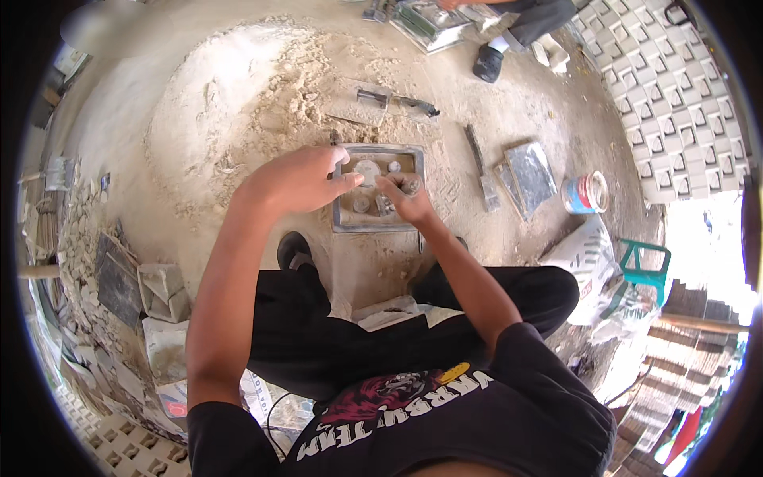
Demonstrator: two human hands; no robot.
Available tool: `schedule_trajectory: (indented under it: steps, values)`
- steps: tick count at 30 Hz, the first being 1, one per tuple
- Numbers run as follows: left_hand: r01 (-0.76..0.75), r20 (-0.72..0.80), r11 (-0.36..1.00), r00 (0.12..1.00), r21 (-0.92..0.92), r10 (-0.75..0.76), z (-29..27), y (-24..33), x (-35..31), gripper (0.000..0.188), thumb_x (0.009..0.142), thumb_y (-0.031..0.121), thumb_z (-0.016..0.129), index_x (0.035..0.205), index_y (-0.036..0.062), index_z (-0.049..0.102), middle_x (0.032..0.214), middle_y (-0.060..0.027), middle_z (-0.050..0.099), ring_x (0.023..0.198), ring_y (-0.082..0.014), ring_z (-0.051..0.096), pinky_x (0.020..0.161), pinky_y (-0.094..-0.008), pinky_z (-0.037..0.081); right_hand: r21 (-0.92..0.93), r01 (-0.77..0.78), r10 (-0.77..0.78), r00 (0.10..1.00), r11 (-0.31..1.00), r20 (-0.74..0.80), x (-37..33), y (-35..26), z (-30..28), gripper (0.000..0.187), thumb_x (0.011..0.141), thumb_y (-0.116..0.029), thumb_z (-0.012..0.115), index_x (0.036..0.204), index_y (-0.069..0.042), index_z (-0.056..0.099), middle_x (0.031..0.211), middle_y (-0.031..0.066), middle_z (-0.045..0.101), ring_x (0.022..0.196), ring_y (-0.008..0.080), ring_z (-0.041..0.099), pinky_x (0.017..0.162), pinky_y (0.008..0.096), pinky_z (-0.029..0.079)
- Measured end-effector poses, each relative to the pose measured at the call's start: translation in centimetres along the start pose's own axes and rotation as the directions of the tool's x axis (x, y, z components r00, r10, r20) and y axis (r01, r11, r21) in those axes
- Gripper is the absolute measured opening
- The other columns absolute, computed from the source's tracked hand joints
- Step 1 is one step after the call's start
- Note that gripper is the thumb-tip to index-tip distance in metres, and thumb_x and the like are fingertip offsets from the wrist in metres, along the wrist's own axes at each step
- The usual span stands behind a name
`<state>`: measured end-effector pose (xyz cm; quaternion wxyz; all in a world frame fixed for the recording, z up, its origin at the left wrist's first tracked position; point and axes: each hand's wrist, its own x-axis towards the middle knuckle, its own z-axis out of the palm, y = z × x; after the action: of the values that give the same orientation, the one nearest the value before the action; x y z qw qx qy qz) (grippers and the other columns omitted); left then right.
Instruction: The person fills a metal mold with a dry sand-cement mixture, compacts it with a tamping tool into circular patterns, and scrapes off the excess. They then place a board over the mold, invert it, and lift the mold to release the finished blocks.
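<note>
A shallow rectangular mold frame [338, 216] with grey edges lies on the ground in front of me. Inside are sandy material, a pale round disc [366, 170] and several smaller round pieces, one of them a grey piece [362, 205]. My left hand [306, 180] reaches over the frame's left side, thumb and fingers apart, the thumb near the disc. At the right side, my right hand [409, 203] has its fingers curled by a small dark roundish thing that I cannot make out. A dark upright piece [335, 138] shows behind my left fingers.
Heaped pale powder [238, 75] spreads beyond the frame. A trowel [482, 168], dark plates [531, 176], a bucket [584, 193], a sack [584, 254] and a green stool [645, 262] stand right. Patterned blocks [660, 95] are stacked far right. Another person's shoe [486, 63] shows at top.
</note>
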<state>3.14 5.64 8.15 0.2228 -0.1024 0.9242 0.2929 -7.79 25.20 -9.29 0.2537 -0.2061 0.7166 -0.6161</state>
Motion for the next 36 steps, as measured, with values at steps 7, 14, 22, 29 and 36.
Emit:
schedule_trajectory:
  steps: [7, 14, 22, 29, 36]
  values:
    - [-0.091, -0.016, 0.996, 0.996, -0.021, 0.09, 1.4, -0.9, 0.8, 0.053, 0.092, 0.046, 0.054, 0.124, 0.0033, 0.056, 0.112, -0.0199, 0.065, 0.103, -0.0325, 0.063, 0.086, -0.0392, 0.049, 0.039, 0.007, -0.008, 0.999, 0.999, 0.031, -0.8, -1.0, -0.9, 0.04, 0.092, -0.025, 0.066, 0.059, -0.004, 0.056, 0.057, -0.0068, 0.043, 0.059, 0.0033, 0.039, 0.052, 0.0248, 0.031]
    - [-0.028, -0.018, 1.0, 0.999, -0.011, 0.028, 0.7, -0.8, -0.8, 0.053, 0.092, 0.047, 0.054, 0.123, 0.0042, 0.056, 0.114, -0.0199, 0.064, 0.105, -0.0322, 0.063, 0.087, -0.0394, 0.049, -0.031, 0.185, -0.185, 0.983, 0.982, 0.001, -1.8, -1.2, 0.5, 0.034, 0.091, -0.021, 0.065, 0.066, 0.001, 0.058, 0.058, -0.0045, 0.045, 0.06, 0.0044, 0.038, 0.053, 0.0264, 0.032]
    - [-0.007, 0.014, 0.999, 1.0, -0.037, 0.008, 0.3, -1.0, -1.0, 0.055, 0.092, 0.046, 0.054, 0.126, 0.0022, 0.055, 0.116, -0.0215, 0.063, 0.107, -0.0333, 0.061, 0.09, -0.0396, 0.048, -0.036, 0.076, -0.077, 0.997, 0.996, -0.012, -3.1, -1.2, 0.7, 0.024, 0.086, -0.017, 0.07, 0.07, 0.001, 0.065, 0.058, -0.0022, 0.05, 0.06, 0.0069, 0.044, 0.056, 0.0257, 0.036]
    - [0.021, 0.018, 0.998, 1.0, -0.061, -0.02, 0.6, -0.6, -1.1, 0.054, 0.093, 0.044, 0.054, 0.127, 0.0024, 0.054, 0.118, -0.0212, 0.062, 0.109, -0.0321, 0.061, 0.091, -0.0392, 0.048, -0.032, -0.128, 0.132, 0.953, 0.991, 0.273, -1.9, 2.2, -6.5, 0.024, 0.081, -0.017, 0.075, 0.097, -0.002, 0.066, 0.077, 0.0045, 0.063, 0.071, 0.0144, 0.057, 0.071, 0.0295, 0.048]
    - [-0.062, -0.027, 0.997, 0.998, -0.035, 0.062, 1.4, -0.7, -0.3, 0.052, 0.093, 0.045, 0.054, 0.119, 0.0002, 0.057, 0.109, -0.0214, 0.065, 0.099, -0.0342, 0.064, 0.084, -0.0413, 0.049, -0.113, 0.015, 0.032, 0.914, 0.993, 0.405, -1.4, 4.0, -9.3, 0.015, 0.074, -0.008, 0.068, 0.087, -0.001, 0.069, 0.08, 0.0075, 0.066, 0.077, 0.0133, 0.057, 0.071, 0.0286, 0.046]
